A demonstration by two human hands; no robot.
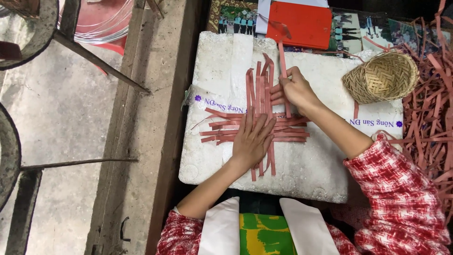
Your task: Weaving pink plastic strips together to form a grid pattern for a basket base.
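Observation:
A loose weave of reddish-brown strips (236, 134) lies on a white foam box lid (306, 174). My left hand (252, 139) presses flat on the crossing strips, fingers spread. My right hand (295, 89) pinches one upright strip (282, 56) at the weave's right side, its free end pointing away from me. Several vertical strips (257, 87) stand out beyond the horizontal ones.
A small woven basket (382, 78) lies on its side at the lid's right. A heap of loose strips (432, 118) fills the right edge. A red sheet (298, 24) lies beyond the lid. A wooden beam (155, 127) and concrete floor are at the left.

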